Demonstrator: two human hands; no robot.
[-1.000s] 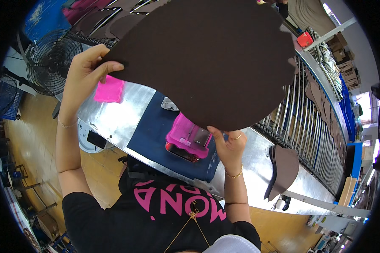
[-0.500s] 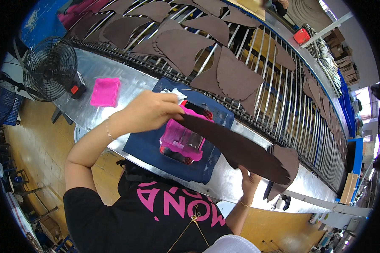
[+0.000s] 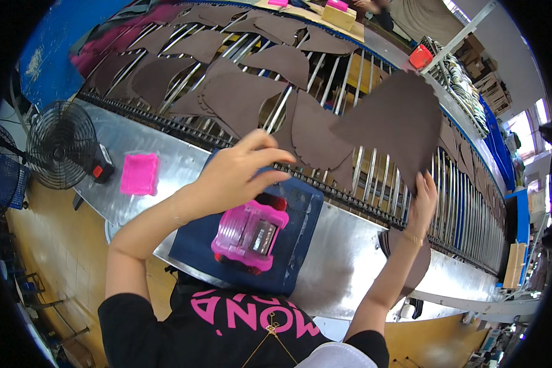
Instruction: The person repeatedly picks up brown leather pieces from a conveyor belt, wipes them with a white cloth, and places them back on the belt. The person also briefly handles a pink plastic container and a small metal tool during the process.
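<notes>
My right hand (image 3: 422, 205) grips the lower edge of a curved, dark brown cut piece of leather-like sheet (image 3: 398, 126), raised over the rod conveyor (image 3: 374, 178). My left hand (image 3: 242, 168) is empty, thumb and fingers apart, above the conveyor's near edge. Below it, a pink plastic tray with a metal roller (image 3: 251, 236) stands on a dark blue mat (image 3: 196, 245); red and black parts show under it. More brown cut pieces (image 3: 325, 135) lie on the rods, some overlapping. Beside my right forearm, another brown piece (image 3: 411, 264) lies at the table edge.
A black wire fan (image 3: 61, 144) stands at the left end of the metal table (image 3: 343, 251). Near it sits a square pink tray (image 3: 139, 173). A red container (image 3: 420, 56) and a person's arm (image 3: 380, 13) show beyond the conveyor.
The brown piece has gone from above the pink tray to over the conveyor, carried by my right hand. My left hand has let go of it. The view has shifted somewhat.
</notes>
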